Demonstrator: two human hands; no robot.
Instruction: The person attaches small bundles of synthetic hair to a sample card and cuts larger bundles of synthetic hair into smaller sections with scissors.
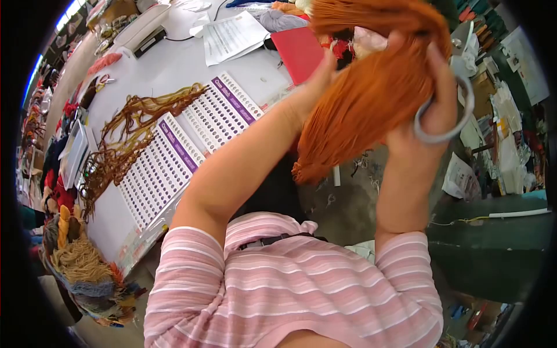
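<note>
A thick skein of orange yarn (371, 98) is raised in front of me at the upper right, its loose ends hanging toward the lower left. My left hand (326, 72) is closed on it from the left side, with most of the fingers hidden behind the strands. On the right edge, my right hand (439, 110) grips the skein, thumb pointing up along it. A grey looped metal piece (445, 138), resembling scissor handles, hangs around that hand; its blades are not visible.
On the white table (130, 78) lie punched thread cards (165, 162) with purple strips, brown and olive threads (136, 124), paper sheets (235, 36) and a red folder (297, 53). Yarn bundles (81, 267) hang at the table's left end. A dark green surface (493, 243) is at right.
</note>
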